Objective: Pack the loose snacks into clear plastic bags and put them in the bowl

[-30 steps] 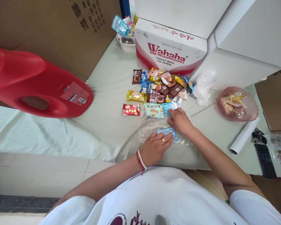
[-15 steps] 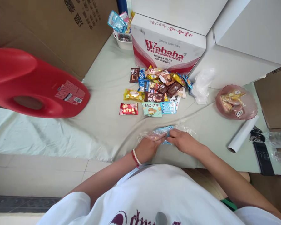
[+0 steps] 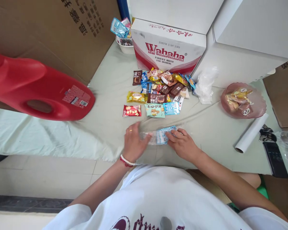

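A blue snack packet (image 3: 163,133) lies near the front of the cloth-covered table, wrapped in a clear plastic bag (image 3: 152,138). My right hand (image 3: 184,145) has its bent fingers on the packet's right end, pinning the folded plastic there. At the plastic's left end is my left hand (image 3: 134,142), palm down, fingers extended and thumb apart, with the thumb touching the film. Just beyond sit a red packet (image 3: 132,111), a light green packet (image 3: 155,110) and another blue packet (image 3: 172,108).
Behind them is a pile of wrapped snacks (image 3: 166,83) against a Wahaha carton (image 3: 168,48). A crumpled plastic bag (image 3: 206,84), a pink bowl (image 3: 260,99) with packets and a white roll (image 3: 251,133) are to the right. On the left lies a large red jug (image 3: 50,86).
The plastic, spread flat under the packet before, is now folded over it. My left hand has moved left off the packet; my right hand has come from the farther blue packet to this one.
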A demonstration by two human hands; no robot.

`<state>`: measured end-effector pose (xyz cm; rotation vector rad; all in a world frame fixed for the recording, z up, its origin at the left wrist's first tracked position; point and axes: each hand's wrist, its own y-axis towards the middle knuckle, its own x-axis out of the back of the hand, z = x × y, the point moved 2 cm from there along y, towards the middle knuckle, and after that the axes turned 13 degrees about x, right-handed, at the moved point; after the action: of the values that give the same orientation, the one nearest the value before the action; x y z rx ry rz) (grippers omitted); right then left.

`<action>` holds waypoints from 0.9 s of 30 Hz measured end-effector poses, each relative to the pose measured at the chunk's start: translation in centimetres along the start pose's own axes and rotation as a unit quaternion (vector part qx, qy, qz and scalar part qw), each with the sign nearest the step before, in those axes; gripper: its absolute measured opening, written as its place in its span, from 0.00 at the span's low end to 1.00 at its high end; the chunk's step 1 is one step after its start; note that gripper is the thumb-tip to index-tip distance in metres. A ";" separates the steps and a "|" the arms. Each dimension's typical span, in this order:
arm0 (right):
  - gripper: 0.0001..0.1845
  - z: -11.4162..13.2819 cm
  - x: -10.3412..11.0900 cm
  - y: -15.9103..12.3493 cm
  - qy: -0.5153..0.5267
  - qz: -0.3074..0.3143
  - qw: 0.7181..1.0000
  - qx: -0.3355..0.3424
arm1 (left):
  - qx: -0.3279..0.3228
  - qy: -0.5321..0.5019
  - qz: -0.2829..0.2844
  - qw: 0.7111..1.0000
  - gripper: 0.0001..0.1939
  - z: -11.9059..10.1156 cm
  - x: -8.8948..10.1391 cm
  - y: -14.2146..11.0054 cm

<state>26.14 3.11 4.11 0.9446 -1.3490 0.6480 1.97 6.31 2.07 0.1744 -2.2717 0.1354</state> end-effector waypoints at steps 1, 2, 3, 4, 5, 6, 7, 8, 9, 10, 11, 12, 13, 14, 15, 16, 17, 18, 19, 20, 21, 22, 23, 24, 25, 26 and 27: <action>0.12 0.0 0.0 0.0 -0.001 -0.002 1.000 -0.005 | -0.022 0.031 0.034 0.999 0.19 -0.4 -0.4 0.0; 0.12 -0.1 0.1 -0.1 0.002 -0.001 1.000 -0.013 | -0.034 0.044 0.064 0.996 0.15 -0.6 -0.7 -0.1; 0.11 -0.1 0.0 -0.2 0.008 0.002 1.000 -0.024 | -0.032 0.036 0.088 0.995 0.10 -0.8 -0.7 -0.3; 0.11 -0.2 0.0 -0.3 0.019 0.010 0.999 -0.036 | -0.016 0.006 0.109 0.994 0.07 -1.0 -0.6 -0.4; 0.10 -0.3 -0.2 -0.5 0.030 0.019 0.998 -0.049 | 0.010 -0.041 0.129 0.991 0.07 -1.3 -0.4 -0.4; 0.10 -0.3 -0.3 -0.6 0.043 0.028 0.997 -0.062 | 0.037 -0.095 0.151 0.983 0.08 -1.6 -0.1 -0.5; 0.10 -0.3 -0.6 -0.7 0.055 0.035 0.995 -0.072 | 0.059 -0.149 0.175 0.971 0.09 -2.2 0.0 -0.6; 0.11 -0.3 -0.8 -0.8 0.069 0.040 0.994 -0.079 | 0.067 -0.194 0.200 0.958 0.09 -2.9 -0.1 -0.6; 0.11 -0.3 -1.0 -0.9 0.083 0.041 0.992 -0.085 | 0.061 -0.224 0.222 0.947 0.09 -3.8 -0.3 -0.6; 0.12 -0.2 -1.3 -1.1 0.098 0.037 0.990 -0.090 | 0.039 -0.235 0.243 0.940 0.08 -4.8 -0.7 -0.7; 0.13 -0.2 -1.4 -1.2 0.114 0.028 0.988 -0.095 | 0.007 -0.228 0.258 0.939 0.07 -5.7 -1.3 -0.7; 0.15 -0.1 -1.6 -1.4 0.134 0.015 0.986 -0.102 | -0.029 -0.207 0.266 0.941 0.07 -6.7 -2.0 -0.7; 0.17 -0.1 -1.6 -1.7 0.156 -0.004 0.982 -0.108 | -0.063 -0.172 0.270 0.945 0.09 -7.4 -2.8 -0.8; 0.19 0.0 -1.7 -2.1 0.184 -0.026 0.976 -0.111 | -0.093 -0.130 0.271 0.949 0.11 -8.0 -3.5 -0.8; 0.21 0.0 -1.7 -2.5 0.216 -0.051 0.968 -0.113 | -0.118 -0.084 0.270 0.952 0.13 -8.3 -4.2 -0.9; 0.22 0.0 -1.7 -2.9 0.248 -0.077 0.958 -0.121 | -0.139 -0.038 0.270 0.952 0.15 -8.4 -4.8 -1.1; 0.23 -0.1 -1.7 -3.4 0.271 -0.106 0.946 -0.142 | -0.156 0.004 0.268 0.951 0.16 -8.4 -5.2 -1.2; 0.22 -0.2 -1.8 -4.0 0.276 -0.135 0.934 -0.182 | -0.170 0.043 0.268 0.947 0.16 -8.3 -5.6 -1.4; 0.21 -0.4 -1.9 -4.6 0.258 -0.159 0.922 -0.242 | -0.182 0.077 0.263 0.944 0.16 -8.1 -5.8 -1.6; 0.20 -0.7 -2.1 -5.2 0.221 -0.172 0.908 -0.311 | -0.191 0.106 0.256 0.941 0.16 -7.9 -6.0 -1.7; 0.21 -0.9 -2.2 -5.8 0.175 -0.171 0.894 -0.375 | -0.201 0.133 0.248 0.938 0.17 -7.7 -6.2 -1.9; 0.22 -1.1 -2.3 -6.3 0.132 -0.157 0.883 -0.422 | -0.212 0.158 0.241 0.934 0.18 -7.6 -6.3 -2.1; 0.22 -1.3 -2.4 -6.7 0.100 -0.133 0.877 -0.450 | -0.226 0.180 0.234 0.928 0.20 -7.5 -6.5 -2.2; 0.19 -1.6 -2.3 -6.9 0.082 -0.108 0.877 -0.461 | -0.242 0.198 0.228 0.922 0.21 -7.4 -6.6 -2.4; 0.15 -1.8 -2.1 -7.1 0.075 -0.091 0.879 -0.461 | -0.258 0.212 0.223 0.916 0.22 -7.5 -6.7 -2.5; 0.12 -2.0 -1.6 -7.1 0.076 -0.084 0.882 -0.458 | -0.273 0.223 0.217 0.910 0.22 -7.5 -6.8 -2.7; 0.10 -2.2 -1.1 -7.0 0.086 -0.085 0.882 -0.455 | -0.284 0.230 0.211 0.907 0.21 -7.6 -6.9 -2.8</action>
<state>33.07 1.63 1.79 0.2168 -1.1909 -0.0787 12.56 5.31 1.84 -0.6001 -1.7525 -0.2429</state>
